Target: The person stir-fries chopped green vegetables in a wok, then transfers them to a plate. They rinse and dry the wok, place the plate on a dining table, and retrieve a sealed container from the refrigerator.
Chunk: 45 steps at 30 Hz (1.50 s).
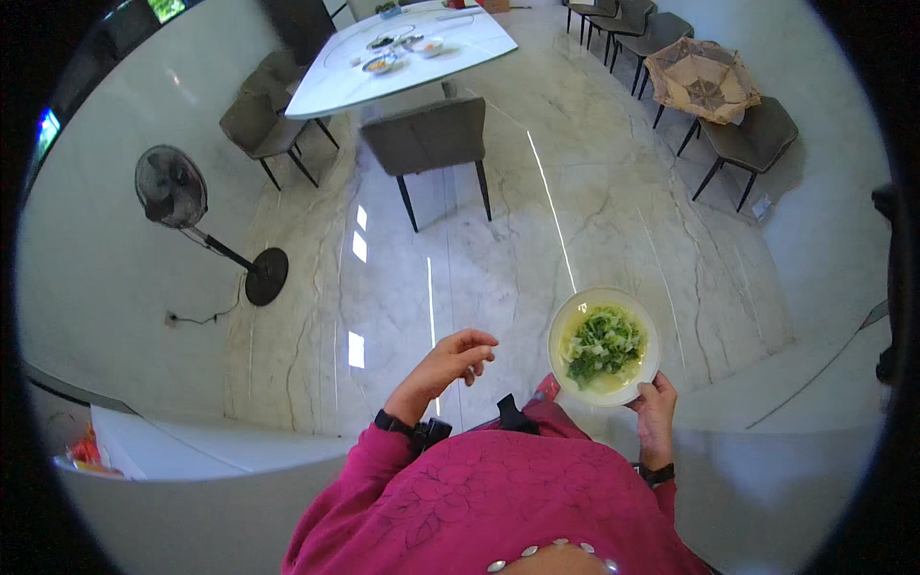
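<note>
My right hand (pixel 655 417) grips the lower right rim of a white bowl (pixel 652 332), its thumb on the edge. Chopped leafy greens (pixel 605 343) lie in pale yellow-green liquid inside the bowl. My left hand (pixel 460 357) is raised to the left of the bowl, apart from it, with fingers loosely curled and nothing in them. Both wrists wear dark straps.
Ahead stands a white table (pixel 460 65) with several dishes, and a grey chair (pixel 431 136) at its near side. A black pedestal fan (pixel 172 187) is at left. Along the right wall are several chairs, one near a mesh food cover (pixel 701 79).
</note>
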Tool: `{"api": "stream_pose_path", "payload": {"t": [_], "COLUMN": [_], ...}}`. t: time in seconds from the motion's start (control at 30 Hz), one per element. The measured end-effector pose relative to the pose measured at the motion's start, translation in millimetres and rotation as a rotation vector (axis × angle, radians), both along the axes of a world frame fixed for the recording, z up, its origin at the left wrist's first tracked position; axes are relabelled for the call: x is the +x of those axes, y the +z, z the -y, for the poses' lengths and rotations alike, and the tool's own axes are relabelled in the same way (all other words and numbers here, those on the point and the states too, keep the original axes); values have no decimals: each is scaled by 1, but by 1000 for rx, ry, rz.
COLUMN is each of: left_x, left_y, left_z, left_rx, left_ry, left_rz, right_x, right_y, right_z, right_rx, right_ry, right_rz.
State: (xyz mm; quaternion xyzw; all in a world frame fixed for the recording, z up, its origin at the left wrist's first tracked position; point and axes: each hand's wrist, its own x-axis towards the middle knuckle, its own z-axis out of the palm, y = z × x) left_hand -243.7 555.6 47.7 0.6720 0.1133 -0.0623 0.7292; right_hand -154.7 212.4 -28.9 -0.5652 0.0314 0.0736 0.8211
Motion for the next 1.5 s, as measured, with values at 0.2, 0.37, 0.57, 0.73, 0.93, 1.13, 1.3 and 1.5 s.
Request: {"api": "stream_pose_path", "payload": {"t": [0.2,0.37,0.57,0.73,0.93,1.13,1.3,1.5], "left_x": [-74,-104,-87,-62,-22,-18,-36,-73], "left_y": [3,-40,-59,-19,6,17,19,10], "left_z": [-10,-10,-26,-23,-9,-8,0,8], "left_rx": [-102,-160,-225,-257,-161,-198,-274,-280], "left_ry": [254,357,317,265,73,85,269,243], "left_rz": [-48,-103,58,153,201,245,145,177], "right_x": [-13,-6,-9,-19,-3,0,-4,-7], "right_y": [20,9,2,19,12,24,52,50], "right_z": [0,1,-1,-4,-2,-4,-10,-11], "right_rx": [8,-13,34,15,6,27,-28,16], "right_ry": [41,24,24,3,0,32,45,107], "right_rz": [-20,20,121,93,115,133,99,218]}}
